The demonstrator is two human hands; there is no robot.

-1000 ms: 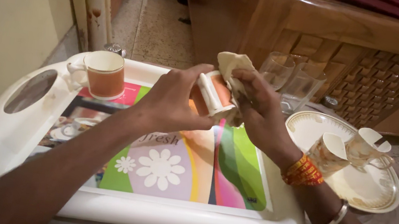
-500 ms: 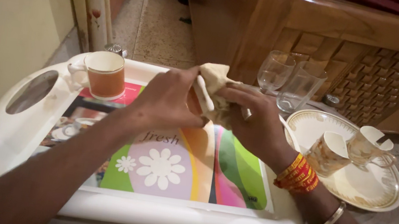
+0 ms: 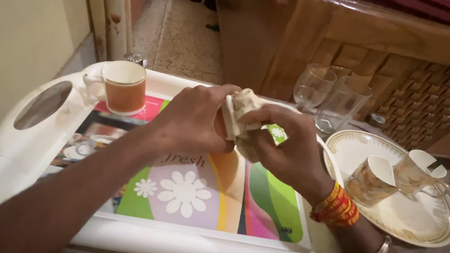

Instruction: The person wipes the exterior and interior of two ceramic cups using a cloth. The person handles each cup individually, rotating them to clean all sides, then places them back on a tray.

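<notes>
From the head view I see my left hand [image 3: 194,119] gripping a cup [image 3: 227,122] above the tray [image 3: 219,249], fingers closed round it. My right hand [image 3: 283,149] clenches a cream cloth [image 3: 247,103] pressed into that cup.

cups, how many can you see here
4. One orange cup stands on the white tray, two patterned cups lie tilted on the round plate, and one sits between the hands, mostly hidden by a cloth.

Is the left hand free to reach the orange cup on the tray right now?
Probably not yet: the left hand grips a cup being wiped with a cloth. The path across the tray to the orange cup looks open.
</notes>
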